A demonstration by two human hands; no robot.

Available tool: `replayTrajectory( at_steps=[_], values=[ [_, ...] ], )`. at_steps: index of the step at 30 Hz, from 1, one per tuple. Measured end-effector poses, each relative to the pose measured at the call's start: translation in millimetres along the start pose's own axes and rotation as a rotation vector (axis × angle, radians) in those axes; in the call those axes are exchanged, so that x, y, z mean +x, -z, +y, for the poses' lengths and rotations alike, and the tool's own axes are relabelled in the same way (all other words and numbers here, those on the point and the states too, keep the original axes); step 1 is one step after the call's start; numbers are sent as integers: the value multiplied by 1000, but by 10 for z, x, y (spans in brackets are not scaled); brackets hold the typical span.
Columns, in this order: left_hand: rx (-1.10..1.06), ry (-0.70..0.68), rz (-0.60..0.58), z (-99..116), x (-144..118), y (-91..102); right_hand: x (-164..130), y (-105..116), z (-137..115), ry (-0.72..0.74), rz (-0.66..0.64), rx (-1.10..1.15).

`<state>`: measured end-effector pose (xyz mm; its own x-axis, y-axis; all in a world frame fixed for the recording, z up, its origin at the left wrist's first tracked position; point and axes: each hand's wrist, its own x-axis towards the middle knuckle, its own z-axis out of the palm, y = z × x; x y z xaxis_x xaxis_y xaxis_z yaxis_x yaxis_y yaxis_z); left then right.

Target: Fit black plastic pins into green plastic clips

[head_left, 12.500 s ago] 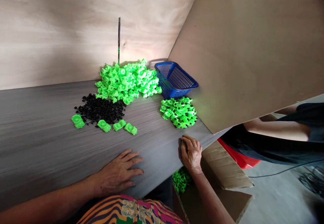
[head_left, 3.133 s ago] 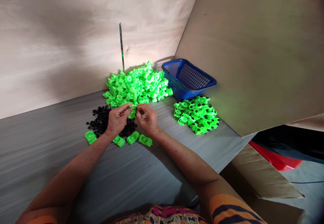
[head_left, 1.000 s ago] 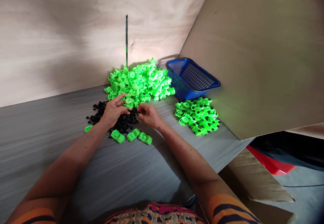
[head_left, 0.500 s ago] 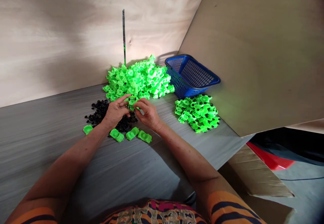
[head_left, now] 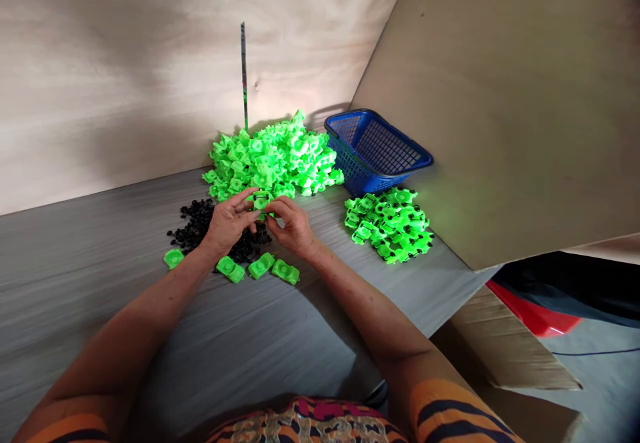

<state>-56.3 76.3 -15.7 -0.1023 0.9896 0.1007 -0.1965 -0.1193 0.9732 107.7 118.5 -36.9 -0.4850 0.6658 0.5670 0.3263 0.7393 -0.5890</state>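
My left hand (head_left: 227, 221) and my right hand (head_left: 295, 226) meet above the table and together pinch one small green plastic piece (head_left: 261, 201) between their fingertips. Under the hands lies a heap of small black parts (head_left: 197, 219). Behind them rises a large pile of green pieces (head_left: 273, 156). Several loose green pieces (head_left: 257, 266) lie in a row just in front of my wrists, one more (head_left: 173, 257) to the left.
A smaller heap of green pieces with black inserts (head_left: 393, 224) lies to the right, beside a blue mesh basket (head_left: 377, 149). Plywood walls (head_left: 500, 96) close the back and right. A thin upright rod (head_left: 244, 73) stands behind the pile. A cardboard box (head_left: 505, 349) sits below the table's edge.
A second ago my hands were apart, the left holding a green piece over the black heap. They have come together on that piece and hold it almost still.
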Motion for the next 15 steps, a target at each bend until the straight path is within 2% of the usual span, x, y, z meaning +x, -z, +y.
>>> replayTrajectory(
  at_steps=[8,15],
  values=[
    [18,-64,45,14,13,17,-23,-13,30,-223,65,251],
    [56,-68,38,15,2,4,-31,-48,21,-256,70,283]
  ],
)
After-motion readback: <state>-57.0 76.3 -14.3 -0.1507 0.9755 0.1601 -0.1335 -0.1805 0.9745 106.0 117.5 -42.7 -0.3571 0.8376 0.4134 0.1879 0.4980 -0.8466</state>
